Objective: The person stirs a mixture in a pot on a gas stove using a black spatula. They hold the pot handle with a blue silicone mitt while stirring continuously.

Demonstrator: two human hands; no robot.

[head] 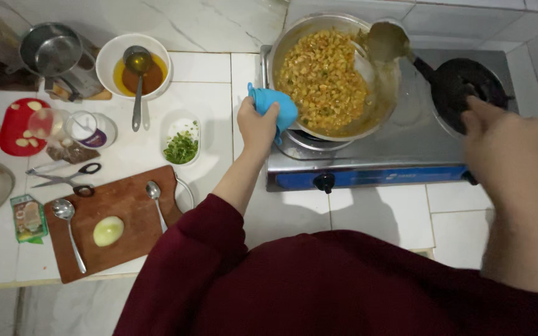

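Note:
My left hand (256, 127) grips a blue cloth pad (274, 106) against the near rim of a metal pan (294, 37) standing on the left burner of a steel stove (406, 143). The pan holds a yellow-orange chopped mixture (322, 78) with green bits. A ladle (387, 42) rests on the pan's right rim, its dark handle running right. My right hand (509, 152) is blurred over the stove's front right, near the ladle's handle end and the black right burner (465, 84); whether it holds the handle is unclear.
On the white tiled counter left of the stove: a white bowl of oil with a ladle (137, 68), a small dish of chopped greens (182, 146), a wooden board (119, 218) with a peeled onion (108, 231) and two spoons, scissors (66, 177), a red plate (21, 124), a steel pot (51, 50).

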